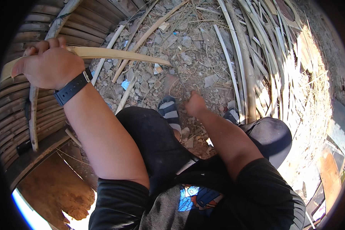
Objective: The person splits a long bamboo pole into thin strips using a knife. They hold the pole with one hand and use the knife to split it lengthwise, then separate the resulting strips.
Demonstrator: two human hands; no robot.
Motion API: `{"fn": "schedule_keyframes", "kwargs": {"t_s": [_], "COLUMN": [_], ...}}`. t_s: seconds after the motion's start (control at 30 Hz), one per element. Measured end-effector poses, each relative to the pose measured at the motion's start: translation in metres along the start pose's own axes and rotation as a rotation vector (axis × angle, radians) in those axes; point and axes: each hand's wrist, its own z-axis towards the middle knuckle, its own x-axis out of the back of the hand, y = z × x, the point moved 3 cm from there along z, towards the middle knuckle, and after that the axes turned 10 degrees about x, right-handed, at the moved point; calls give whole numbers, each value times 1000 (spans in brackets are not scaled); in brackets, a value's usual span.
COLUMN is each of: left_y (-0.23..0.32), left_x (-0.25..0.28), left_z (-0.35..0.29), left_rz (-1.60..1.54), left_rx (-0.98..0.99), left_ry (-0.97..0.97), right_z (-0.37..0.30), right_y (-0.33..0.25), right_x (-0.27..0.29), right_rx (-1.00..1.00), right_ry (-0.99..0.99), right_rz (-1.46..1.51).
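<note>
My left hand (51, 65), with a black watch on its wrist, is wrapped round a long pale bamboo strip (122, 54). One end of the strip reaches right over the rubble, and the other passes behind the hand to the left. Lower and near the middle, my right hand (195, 103) is closed low over the ground. It grips a thin, dark, blade-like tool (181, 85) that points up and left toward the strip's free end. The tool's handle is hidden in the fingers.
A slatted bamboo wall (15, 111) stands at left. Rubble and broken stones (142, 80) cover the ground ahead. Many split bamboo strips (272, 61) lie at right beside dry fibres (310, 111). My bent knees (145, 126) and a striped shoe (169, 111) are just below the hands.
</note>
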Motion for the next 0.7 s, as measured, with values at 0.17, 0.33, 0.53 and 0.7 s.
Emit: {"fn": "schedule_keyframes", "kwargs": {"t_s": [0.17, 0.33, 0.53, 0.7], "left_y": [-1, -2, -13, -7], "left_x": [4, 4, 22, 12], "left_z": [3, 4, 35, 16], "left_rz": [-10, -12, -86, -11], "left_rx": [22, -6, 12, 28], "left_ry": [38, -18, -119, -99], "right_z": [9, -2, -9, 1], "right_y": [-3, -93, -37, 25], "right_x": [6, 59, 16, -12], "right_rx": [-72, 75, 143, -59], "right_ry": [-33, 163, 146, -7], "right_rz": [273, 451, 168, 58]}}
